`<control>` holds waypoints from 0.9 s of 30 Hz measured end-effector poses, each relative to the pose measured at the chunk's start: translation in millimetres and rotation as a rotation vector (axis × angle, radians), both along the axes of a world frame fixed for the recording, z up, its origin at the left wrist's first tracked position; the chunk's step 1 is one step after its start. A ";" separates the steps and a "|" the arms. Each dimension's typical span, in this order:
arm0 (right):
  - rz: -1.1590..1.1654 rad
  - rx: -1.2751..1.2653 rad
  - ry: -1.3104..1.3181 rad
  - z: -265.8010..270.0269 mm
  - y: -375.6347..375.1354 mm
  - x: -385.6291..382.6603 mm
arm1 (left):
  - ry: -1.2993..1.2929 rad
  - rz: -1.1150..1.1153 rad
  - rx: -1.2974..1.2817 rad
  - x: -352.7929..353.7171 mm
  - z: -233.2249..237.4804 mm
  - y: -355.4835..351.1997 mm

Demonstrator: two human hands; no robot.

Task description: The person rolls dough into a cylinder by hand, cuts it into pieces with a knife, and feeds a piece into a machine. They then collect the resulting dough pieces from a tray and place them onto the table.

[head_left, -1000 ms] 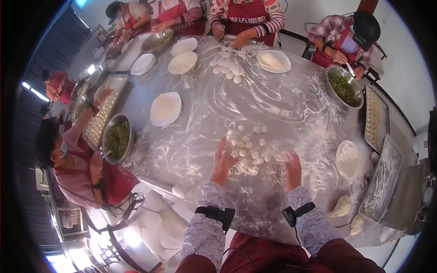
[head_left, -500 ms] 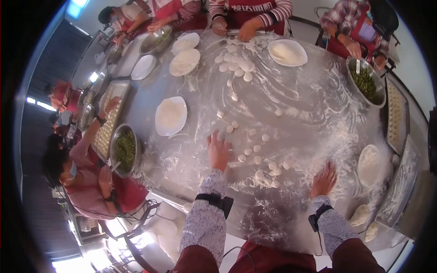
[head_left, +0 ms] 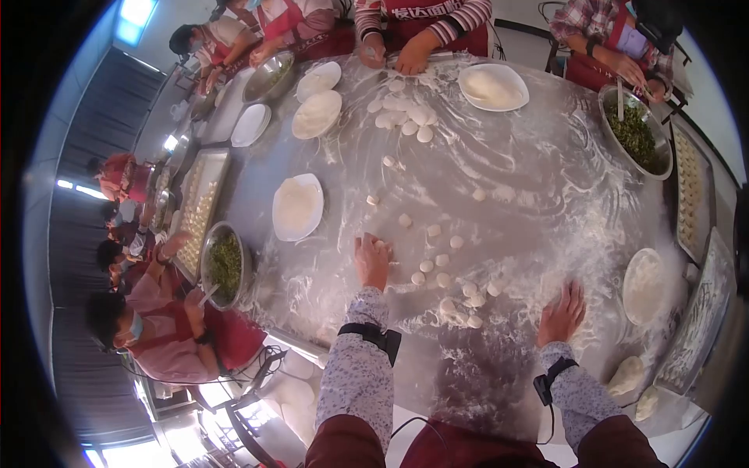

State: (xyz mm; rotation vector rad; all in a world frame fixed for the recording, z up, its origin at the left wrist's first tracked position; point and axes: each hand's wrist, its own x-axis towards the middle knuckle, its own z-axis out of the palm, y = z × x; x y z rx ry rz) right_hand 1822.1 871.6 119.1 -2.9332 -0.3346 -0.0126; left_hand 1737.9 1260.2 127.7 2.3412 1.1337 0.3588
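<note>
My left hand (head_left: pixel 371 264) rests on the floured metal table (head_left: pixel 499 179), its fingers curled around a small round dough piece (head_left: pixel 381 246) at their tips. Several more small dough pieces (head_left: pixel 441 260) lie scattered just to its right. Further right, my right hand (head_left: pixel 562 312) lies palm down on the flour with fingers spread and nothing in it. The nearest dough pieces (head_left: pixel 472 300) are to its left. Both wrists wear black bands.
White plates of flour (head_left: pixel 297 207) (head_left: pixel 644 274) stand left and right. Bowls of green filling (head_left: pixel 225 265) (head_left: pixel 636 139), trays of dumplings (head_left: pixel 197 210) (head_left: pixel 690 195) and dough lumps (head_left: pixel 626 376) ring the table. Other people work at the far and left sides, by a far pile of dough pieces (head_left: pixel 406 115).
My hands moved apart from the dough cluster. The right one slid right and now lies flat. My left hand went from spread to curled on a dough piece. The pieces lie more scattered.
</note>
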 end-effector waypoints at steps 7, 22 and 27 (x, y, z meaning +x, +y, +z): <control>-0.027 -0.001 0.009 -0.9 0.7 -0.9 | 0.021 0.053 0.406 15.7 31.1 -0.2; -0.013 -0.061 -0.061 3.3 8.3 2.2 | 0.020 -0.177 -0.008 51.1 0.9 66.4; -0.007 -0.066 -0.074 2.9 8.0 2.1 | -0.156 -0.184 -0.274 58.2 10.6 65.8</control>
